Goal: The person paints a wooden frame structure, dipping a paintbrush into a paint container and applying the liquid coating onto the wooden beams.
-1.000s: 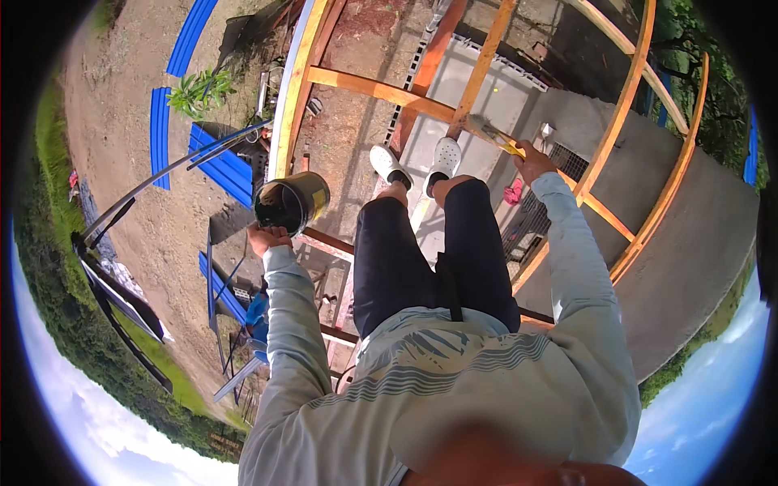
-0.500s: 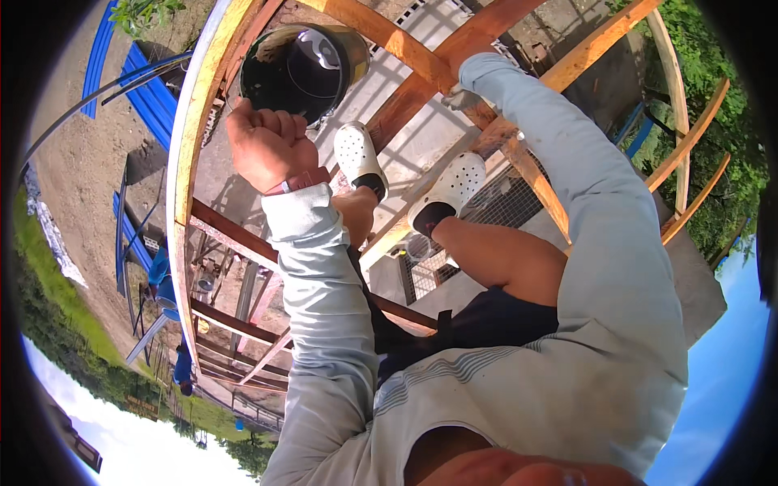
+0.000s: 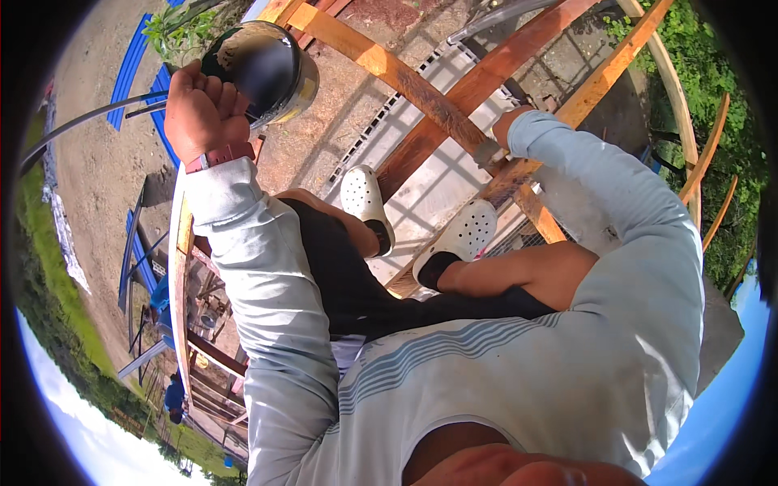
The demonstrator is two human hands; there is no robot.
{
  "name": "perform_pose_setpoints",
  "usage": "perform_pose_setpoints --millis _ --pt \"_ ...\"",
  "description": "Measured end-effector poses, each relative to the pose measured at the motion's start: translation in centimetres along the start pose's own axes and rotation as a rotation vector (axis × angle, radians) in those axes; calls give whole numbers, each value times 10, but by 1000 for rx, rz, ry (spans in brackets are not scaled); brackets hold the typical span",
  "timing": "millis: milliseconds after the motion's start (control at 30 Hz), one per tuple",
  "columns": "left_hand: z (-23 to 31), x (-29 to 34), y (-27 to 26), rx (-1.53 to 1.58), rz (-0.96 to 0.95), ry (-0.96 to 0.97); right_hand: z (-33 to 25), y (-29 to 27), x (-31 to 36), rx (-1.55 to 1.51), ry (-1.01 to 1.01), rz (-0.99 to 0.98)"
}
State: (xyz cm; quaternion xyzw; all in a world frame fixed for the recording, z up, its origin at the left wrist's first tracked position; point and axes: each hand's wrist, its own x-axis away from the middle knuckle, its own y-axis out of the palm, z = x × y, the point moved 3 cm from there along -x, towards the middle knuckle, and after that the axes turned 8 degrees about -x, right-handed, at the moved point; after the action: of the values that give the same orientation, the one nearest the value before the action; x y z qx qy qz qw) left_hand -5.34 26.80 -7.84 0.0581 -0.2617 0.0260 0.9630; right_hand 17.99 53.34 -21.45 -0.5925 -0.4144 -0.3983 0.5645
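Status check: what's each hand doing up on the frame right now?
Left hand gripping the dark can, raised. Right hand hidden behind its sleeve cuff, down at the wooden beam; grip unclear. Nothing between can and beam.

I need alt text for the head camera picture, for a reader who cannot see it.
Seen from above, a person crouches on a wooden frame high over the ground, the left hand holding up a round metal can. The right hand is mostly hidden where it reaches a beam. White clogs rest on the beams; blue sheets lie on the dirt below.
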Motion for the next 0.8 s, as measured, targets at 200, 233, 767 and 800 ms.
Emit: perform_pose_setpoints --millis 200,233,767,800 --pt "8 6 -5 37 72 65 -16 -63 -40 -84 -12 203" --pt "10 7 -20 66 144 64 -37 -100 -37 -86 -67 284" --pt "15 52 -91 328 235 -15 -90 -240 -145 308 -77 679" --pt "15 50 -99 318 233 -13 -96 -240 -119 385 -95 565"
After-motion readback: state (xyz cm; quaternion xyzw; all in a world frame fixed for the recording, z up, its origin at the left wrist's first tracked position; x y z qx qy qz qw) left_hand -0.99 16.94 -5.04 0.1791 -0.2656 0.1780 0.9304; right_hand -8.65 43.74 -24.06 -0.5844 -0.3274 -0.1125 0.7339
